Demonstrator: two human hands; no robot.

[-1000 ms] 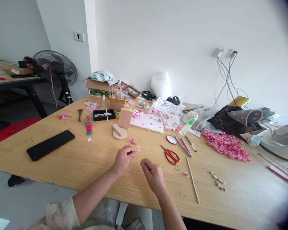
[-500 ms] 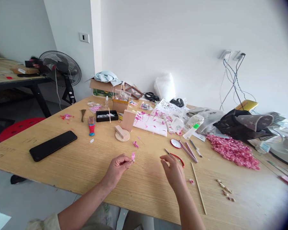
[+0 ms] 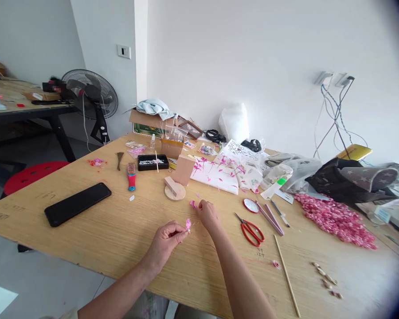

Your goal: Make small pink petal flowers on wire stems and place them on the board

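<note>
My left hand [image 3: 168, 243] pinches a small pink flower piece [image 3: 188, 224] upright between thumb and forefinger, with a tiny pale spot at its base. Ahead of it, my right hand [image 3: 209, 215] is low at the table, its fingers curled together beside a curled darker pink petal piece [image 3: 193, 204]. The fingertips seem to meet that piece's edge, but what they grip is hidden. Red-handled scissors [image 3: 252, 232] lie to the right of my right forearm. Farther back is a round wooden disc [image 3: 179, 195] with a small wooden block [image 3: 173, 185] on it.
Pink tweezers [image 3: 271, 218], a wooden stick [image 3: 287, 277] and a pink bead heap [image 3: 335, 221] lie to the right. On the left are a black phone [image 3: 78, 204] and a red-handled brush [image 3: 131, 177]. Behind stands a black tray [image 3: 153, 162] beside a white cloth [image 3: 216, 178] with pink flowers.
My right hand has moved left and forward to the loose pink petal piece, uncovering the scissors. My left hand keeps its hold. The view has shifted slightly.
</note>
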